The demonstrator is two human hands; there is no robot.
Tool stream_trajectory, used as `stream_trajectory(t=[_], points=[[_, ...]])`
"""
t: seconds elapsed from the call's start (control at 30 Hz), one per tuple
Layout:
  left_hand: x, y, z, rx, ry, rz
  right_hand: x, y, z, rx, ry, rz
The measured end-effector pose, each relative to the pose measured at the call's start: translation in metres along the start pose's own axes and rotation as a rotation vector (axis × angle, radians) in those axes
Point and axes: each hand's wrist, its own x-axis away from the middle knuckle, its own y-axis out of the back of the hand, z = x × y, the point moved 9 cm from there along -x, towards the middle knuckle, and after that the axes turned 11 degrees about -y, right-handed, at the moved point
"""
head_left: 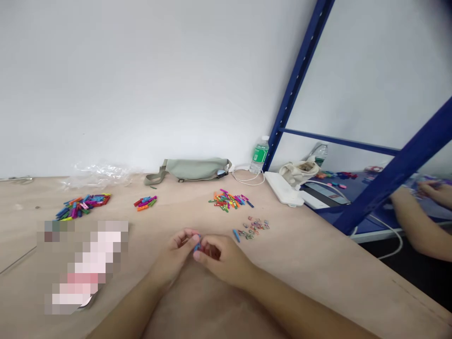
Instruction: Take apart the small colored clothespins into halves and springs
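Both hands meet at the middle of the brown table, fingertips closed round a small blue clothespin (pixel 197 246). My left hand (pixel 178 247) pinches it from the left and my right hand (pixel 219 256) from the right; the fingers hide much of it. Just right of them, a loose blue clothespin half (pixel 236 235) lies beside a scatter of small metal springs (pixel 254 227). Farther back is a pile of colourful clothespin halves (pixel 231 200). To the left lie a small group of colourful clothespins (pixel 145 203) and a larger clothespin heap (pixel 83 206).
A phone-like, blurred-out object (pixel 88 263) lies at the left. Along the wall are crumpled clear plastic (pixel 99 174), a grey-green waist bag (pixel 196 169) and a water bottle (pixel 259 155). A white power bank (pixel 283 189), cables and a blue metal frame (pixel 296 89) bound the right; beyond, another person's arms (pixel 416 226) show.
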Motion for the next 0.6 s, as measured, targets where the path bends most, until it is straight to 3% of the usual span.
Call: stream_trajectory(t=[0.17, 0.33, 0.6], points=[[0.001, -0.008, -0.01, -0.131, -0.07, 0.096, -0.001, -0.007, -0.002, -0.043, 0.091, 0.047], [0.0, -0.009, -0.015, -0.186, -0.092, 0.102, -0.004, -0.003, -0.004, -0.012, 0.126, 0.065], [-0.004, 0.016, -0.012, -0.271, -0.111, -0.067, -0.008, 0.002, -0.006, 0.075, 0.144, 0.006]])
